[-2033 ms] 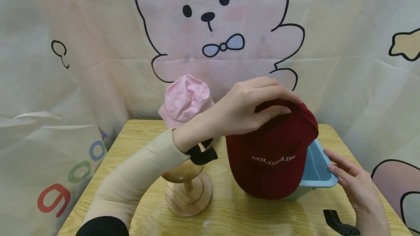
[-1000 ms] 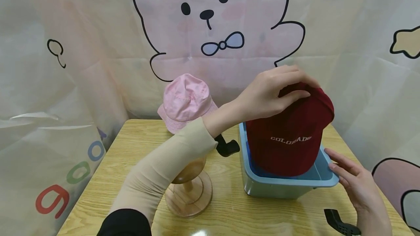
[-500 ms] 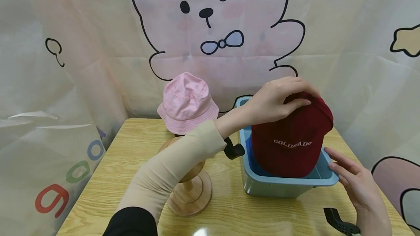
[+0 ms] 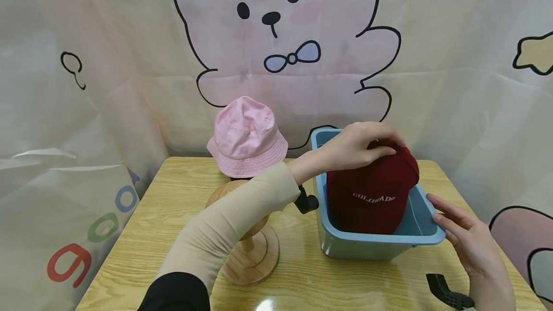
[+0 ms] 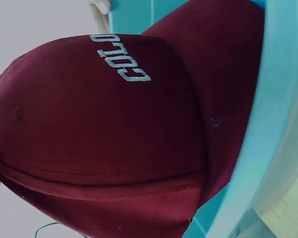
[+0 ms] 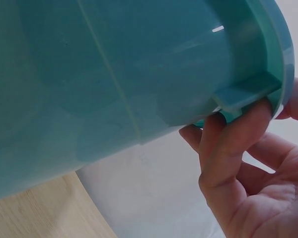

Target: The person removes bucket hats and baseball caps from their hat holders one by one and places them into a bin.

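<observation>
My left hand [image 4: 360, 145] pinches the crown of a dark red baseball cap [image 4: 360, 217], thumb in front and fingers over the top. The cap, lettered COLORADO, hangs brim down with its lower part inside a light blue plastic bin [image 4: 380, 238]. From the left wrist, the cap [image 5: 114, 129] fills most of the view, its brim inside the bin's rim [image 5: 270, 119]. My right hand [image 4: 468, 239] grips the bin's right end. In the right wrist view, the right hand's fingers [image 6: 221, 148] curl under the rim, with the bin wall [image 6: 114, 89] beside them.
A pink bucket hat [image 4: 246, 133] sits raised at the back left. In front of it stands a wooden hat stand with a round base [image 4: 252, 263], partly behind my left sleeve [image 4: 229, 224]. A deeper blue item [image 4: 327, 200] shows in the bin beside the cap. A printed curtain [image 4: 458, 109] hangs behind the table.
My left hand has carried the cap right from in front of the bin to over it, then lowered it into the bin. My right hand has stayed on the rim.
</observation>
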{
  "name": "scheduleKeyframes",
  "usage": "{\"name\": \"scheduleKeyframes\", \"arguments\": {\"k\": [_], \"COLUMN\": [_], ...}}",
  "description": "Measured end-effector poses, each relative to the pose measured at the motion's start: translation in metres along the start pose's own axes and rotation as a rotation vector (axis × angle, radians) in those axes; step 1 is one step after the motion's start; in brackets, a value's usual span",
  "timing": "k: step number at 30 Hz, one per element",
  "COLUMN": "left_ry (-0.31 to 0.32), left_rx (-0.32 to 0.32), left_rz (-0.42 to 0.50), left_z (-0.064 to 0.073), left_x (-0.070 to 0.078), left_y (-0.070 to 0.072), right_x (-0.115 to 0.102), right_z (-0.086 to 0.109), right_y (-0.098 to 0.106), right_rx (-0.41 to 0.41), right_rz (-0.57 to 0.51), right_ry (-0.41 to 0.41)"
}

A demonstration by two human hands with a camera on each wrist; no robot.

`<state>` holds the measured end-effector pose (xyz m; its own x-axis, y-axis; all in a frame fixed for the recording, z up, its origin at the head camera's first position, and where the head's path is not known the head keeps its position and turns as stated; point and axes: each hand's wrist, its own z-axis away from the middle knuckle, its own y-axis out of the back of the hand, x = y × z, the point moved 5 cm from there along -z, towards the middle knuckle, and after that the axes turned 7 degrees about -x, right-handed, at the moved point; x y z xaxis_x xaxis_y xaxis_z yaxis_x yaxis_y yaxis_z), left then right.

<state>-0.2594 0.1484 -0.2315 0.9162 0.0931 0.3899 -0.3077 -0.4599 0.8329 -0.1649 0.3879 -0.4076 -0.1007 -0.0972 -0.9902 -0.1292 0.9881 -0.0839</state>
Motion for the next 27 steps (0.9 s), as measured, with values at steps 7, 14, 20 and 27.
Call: {"name": "scheduleKeyframes", "arguments": {"k": [7,14,20,27], "left_ry": [0.073,0.092,0.105,0.17], "left_rx": [-0.052,-0.07,-0.079,-0.093], "left_rz": [0.012,0.01,0.026,0.081], "left_z": [0.003,0.005,0.004,0.001], "left_x": [-0.014,-0.028,-0.037,-0.053], "left_y": [-0.012,-0.023,-0.031,-0.031], "right_x": [0.003,0.007,0.007,0.003], "right_z": [-0.001,-0.001,0.001,-0.001], "right_y": [0.001,0.004,0.005,0.0], "right_rx": [-0.01,-0.007,-0.009,-0.02], "right_rz": [-0.023,-0.053,-0.053,-0.02], "right_ry": [-0.003,0.001,-0.003,0.008]}}
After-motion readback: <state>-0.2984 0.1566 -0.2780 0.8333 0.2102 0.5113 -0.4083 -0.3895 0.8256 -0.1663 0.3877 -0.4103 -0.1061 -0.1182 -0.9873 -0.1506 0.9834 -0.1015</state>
